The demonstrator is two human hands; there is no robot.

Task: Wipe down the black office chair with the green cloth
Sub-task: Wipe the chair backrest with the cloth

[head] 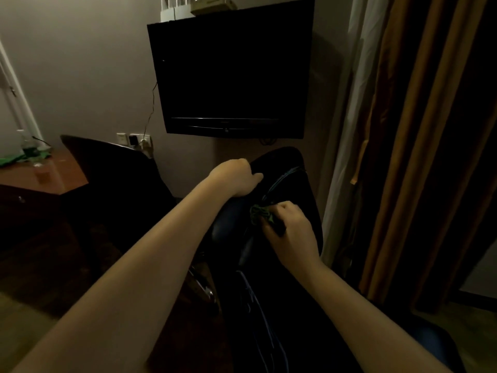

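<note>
While my left hand (236, 179) curls over the top edge of the black office chair (277, 160) and my right hand (290, 234) pinches the bunched green cloth (259, 212) against its backrest just below, I judge that hard strokes could swivel the chair or shed the cloth.

Straight ahead of you a plain grey wall (80, 63) carries a black television (231, 71), its screen dark. A thin cable (152, 103) runs down from the television's left edge to the wall sockets (134, 140) below. On your right hang brown curtains (430, 130), with a white sheer curtain (347, 130) between them and the wall. To your left stands a reddish wooden table (45, 173) with a bottle (25, 146) on it, and a dark padded chair (113, 168) just beside it. A white door frame (16, 98) shows at the far left. The light is dim, the floor (53, 265) dark.
</note>
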